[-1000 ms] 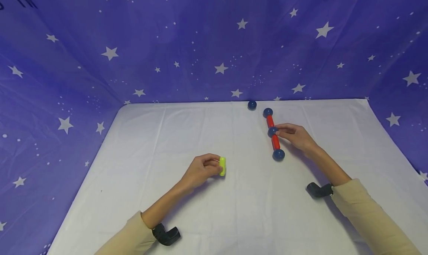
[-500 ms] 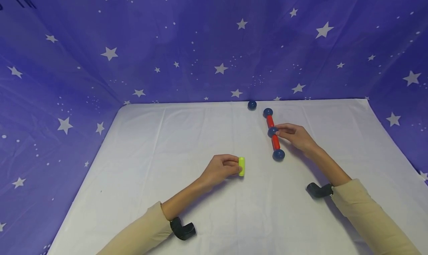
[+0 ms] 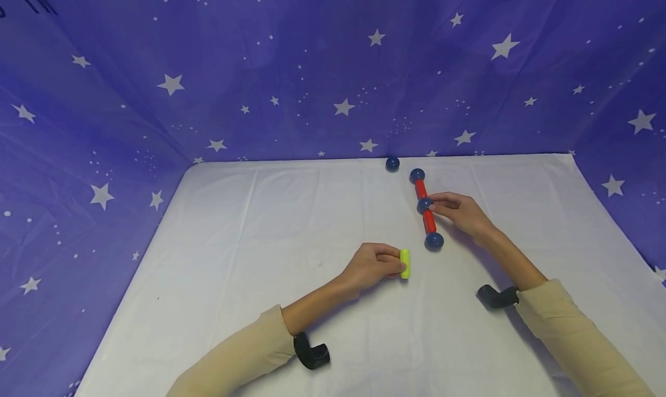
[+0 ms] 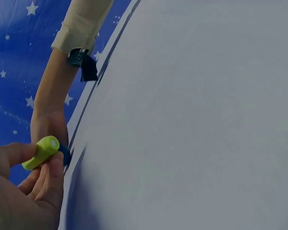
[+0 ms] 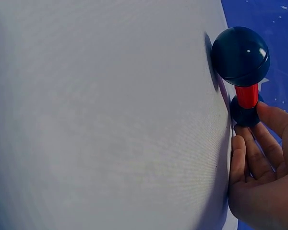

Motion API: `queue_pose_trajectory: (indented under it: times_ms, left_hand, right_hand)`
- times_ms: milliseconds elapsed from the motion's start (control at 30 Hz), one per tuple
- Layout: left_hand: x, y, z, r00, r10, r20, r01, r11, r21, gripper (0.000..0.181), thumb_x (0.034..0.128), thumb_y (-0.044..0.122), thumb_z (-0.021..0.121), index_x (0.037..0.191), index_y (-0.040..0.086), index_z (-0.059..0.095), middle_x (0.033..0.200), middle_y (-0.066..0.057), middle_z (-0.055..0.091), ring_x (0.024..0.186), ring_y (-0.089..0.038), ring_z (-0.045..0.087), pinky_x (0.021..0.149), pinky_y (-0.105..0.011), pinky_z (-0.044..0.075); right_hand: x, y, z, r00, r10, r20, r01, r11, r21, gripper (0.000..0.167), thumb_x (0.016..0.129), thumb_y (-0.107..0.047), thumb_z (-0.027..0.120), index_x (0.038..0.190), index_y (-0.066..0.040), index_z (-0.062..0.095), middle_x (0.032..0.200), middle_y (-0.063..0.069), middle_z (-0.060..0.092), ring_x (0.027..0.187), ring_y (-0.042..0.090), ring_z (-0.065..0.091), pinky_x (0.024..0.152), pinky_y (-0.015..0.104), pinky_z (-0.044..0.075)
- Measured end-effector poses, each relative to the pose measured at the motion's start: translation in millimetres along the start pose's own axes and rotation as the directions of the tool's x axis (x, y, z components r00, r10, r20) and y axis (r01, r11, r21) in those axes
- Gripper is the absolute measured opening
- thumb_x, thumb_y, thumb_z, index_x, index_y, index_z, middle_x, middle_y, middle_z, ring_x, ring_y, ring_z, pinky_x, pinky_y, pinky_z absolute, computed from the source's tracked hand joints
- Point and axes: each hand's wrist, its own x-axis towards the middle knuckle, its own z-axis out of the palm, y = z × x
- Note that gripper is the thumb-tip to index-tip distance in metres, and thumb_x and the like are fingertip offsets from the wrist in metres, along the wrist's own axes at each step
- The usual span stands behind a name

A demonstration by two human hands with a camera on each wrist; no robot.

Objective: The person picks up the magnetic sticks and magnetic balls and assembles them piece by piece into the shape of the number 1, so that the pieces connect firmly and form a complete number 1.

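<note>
Between thumb and fingers my left hand [image 3: 370, 265] pinches a short yellow-green rod [image 3: 405, 264], its round end showing a pale dot in the left wrist view. To the right, my right hand [image 3: 465, 215] pinches the middle blue ball [image 3: 424, 206] of a straight chain. That chain has a far blue ball [image 3: 417, 175], a red rod [image 3: 421, 189], the middle ball, another red rod [image 3: 429, 221] and a near blue ball [image 3: 434, 241]. The right wrist view shows the near ball [image 5: 241, 56] large. A gap separates the yellow-green rod from the chain.
One loose blue ball [image 3: 392, 164] lies by the back edge of the white-covered table [image 3: 291, 206], left of the chain's far end. Purple star-printed cloth [image 3: 312, 62] rises behind and at the sides. Black wrist devices [image 3: 311, 352] hang under both forearms.
My left hand has moved steadily right with the yellow-green rod, coming close to the chain's near ball. The right hand and the chain have stayed in place.
</note>
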Motion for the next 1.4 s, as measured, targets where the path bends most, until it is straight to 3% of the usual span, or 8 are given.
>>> queue_pose_trajectory:
  times_ms: [333, 500, 633, 1033, 1400]
  left_hand:
    - [12.2, 4.4, 31.4, 0.999, -0.042, 0.014, 0.042, 0.998, -0.036, 0.023, 0.0874, 0.003, 0.075, 0.108, -0.005, 0.070, 0.089, -0.006, 0.074, 0.079, -0.012, 0.071, 0.073, -0.028, 0.058]
    - [16.8, 5.4, 43.3, 0.998, -0.069, -0.008, 0.068, 0.996, -0.059, 0.018, 0.0874, 0.004, 0.075, 0.103, -0.003, 0.071, 0.084, -0.005, 0.074, 0.076, -0.013, 0.071, 0.071, -0.028, 0.058]
    - [19.7, 5.9, 50.7, 0.996, -0.083, -0.026, 0.082, 0.995, -0.053, 0.014, 0.0862, 0.004, 0.076, 0.099, -0.002, 0.072, 0.079, -0.005, 0.073, 0.071, -0.011, 0.070, 0.068, -0.026, 0.058]
    - [27.7, 4.8, 63.0, 0.989, -0.129, -0.067, 0.127, 0.991, -0.032, 0.011, 0.0842, 0.004, 0.078, 0.094, 0.000, 0.074, 0.076, -0.003, 0.071, 0.070, -0.014, 0.071, 0.066, -0.025, 0.058]
    - [33.0, 5.2, 65.6, 0.986, -0.136, -0.099, 0.138, 0.990, 0.015, 0.010, 0.0835, 0.004, 0.079, 0.092, 0.001, 0.074, 0.074, -0.003, 0.072, 0.068, -0.014, 0.071, 0.063, -0.023, 0.057]
  right_hand:
    - [0.5, 3, 1, 1.000, -0.012, -0.005, 0.012, 1.000, -0.003, 0.052, 0.097, -0.037, 0.067, 0.137, -0.006, 0.058, 0.135, 0.023, 0.058, 0.131, 0.040, 0.046, 0.101, 0.054, 0.036]
    - [1.2, 5, 1, 1.000, -0.014, -0.010, 0.014, 1.000, 0.010, 0.051, 0.096, -0.036, 0.068, 0.137, -0.006, 0.058, 0.131, 0.022, 0.060, 0.129, 0.038, 0.048, 0.100, 0.051, 0.036]
    - [0.7, 5, 1, 1.000, -0.014, -0.009, 0.014, 1.000, 0.017, 0.051, 0.096, -0.036, 0.068, 0.137, -0.006, 0.058, 0.132, 0.023, 0.060, 0.130, 0.039, 0.047, 0.104, 0.055, 0.034]
    - [0.3, 4, 1, 1.000, -0.020, -0.004, 0.020, 1.000, 0.020, 0.052, 0.096, -0.037, 0.068, 0.136, -0.006, 0.058, 0.135, 0.022, 0.058, 0.132, 0.040, 0.045, 0.106, 0.059, 0.032]
    - [1.3, 4, 1, 1.000, -0.027, -0.009, 0.027, 1.000, 0.013, 0.051, 0.096, -0.037, 0.068, 0.136, -0.006, 0.059, 0.135, 0.022, 0.058, 0.133, 0.040, 0.045, 0.105, 0.058, 0.033]
